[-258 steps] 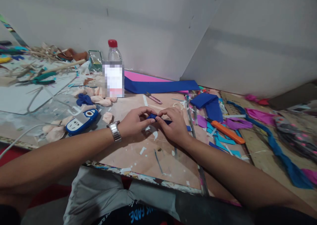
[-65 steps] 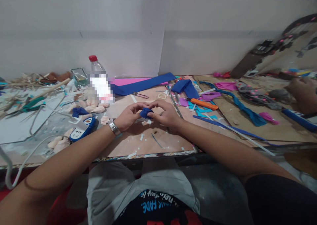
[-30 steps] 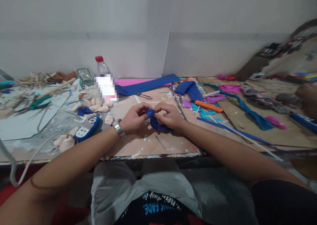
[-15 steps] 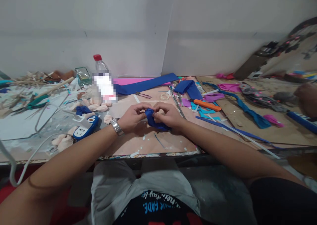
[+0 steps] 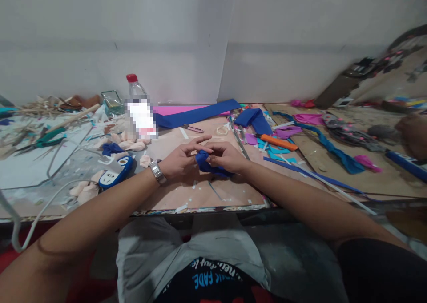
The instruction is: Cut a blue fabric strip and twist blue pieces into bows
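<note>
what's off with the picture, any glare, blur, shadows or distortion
head view: dim light, soft shadows below the left hand and right hand; head view: glaring white, pixelated patch hides part of the bottle; head view: co-worker's hand smeared at the right edge, where things look stretched

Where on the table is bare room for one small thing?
Mostly bare: the brown cardboard between teal strip and long blue strip; the table between its near edge and the left hand, with small scraps. Crowded: around the orange cutter, and left of the bottle.
</note>
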